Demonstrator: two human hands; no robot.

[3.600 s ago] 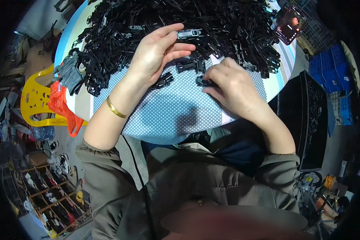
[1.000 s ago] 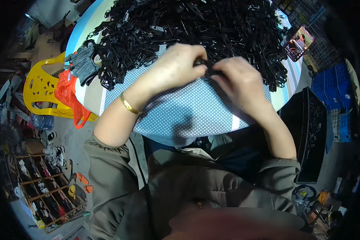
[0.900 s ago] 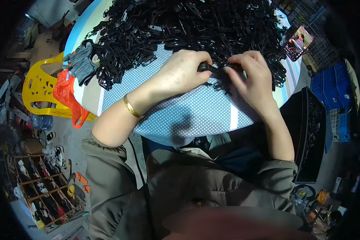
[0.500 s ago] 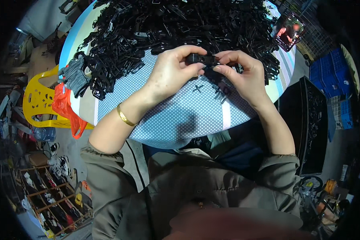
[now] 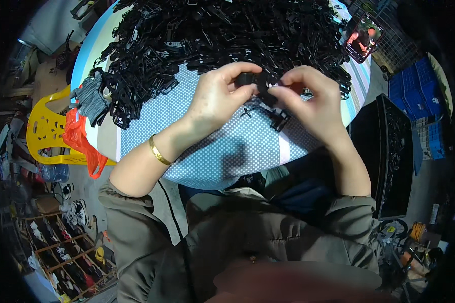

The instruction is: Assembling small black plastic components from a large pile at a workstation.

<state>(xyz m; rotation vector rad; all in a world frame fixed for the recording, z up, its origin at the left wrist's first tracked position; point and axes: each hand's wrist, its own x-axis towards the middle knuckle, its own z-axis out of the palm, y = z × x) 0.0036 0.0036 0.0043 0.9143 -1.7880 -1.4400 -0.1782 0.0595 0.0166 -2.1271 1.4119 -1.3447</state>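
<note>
Over the near side of the heap, my left hand [image 5: 220, 93] pinches a small black plastic part [image 5: 246, 79] between thumb and fingers. My right hand [image 5: 316, 98] is beside it, its thumb and fingertips curled together against the dark piece; what they grip is hard to make out. Below the fingers, a dark frame-like part [image 5: 278, 120] shows against the dotted tablecloth [image 5: 202, 151], and a small cross-shaped black piece [image 5: 246, 111] lies to its left. A large heap of black plastic parts [image 5: 202, 40] covers the far side of the table.
At the table's left edge are a grey glove [image 5: 92, 98] and a red plastic bag [image 5: 76, 136], with a yellow chair [image 5: 43, 126] behind. A phone [image 5: 364, 38] stands at the far right. Right of the table are a black bin [image 5: 384, 161] and blue crates [image 5: 417, 93].
My right hand has tilted and shifted slightly right, its fingers bent more. A larger dark shape now shows under the hands, over the loose pieces on the cloth. My left hand stays nearly in place.
</note>
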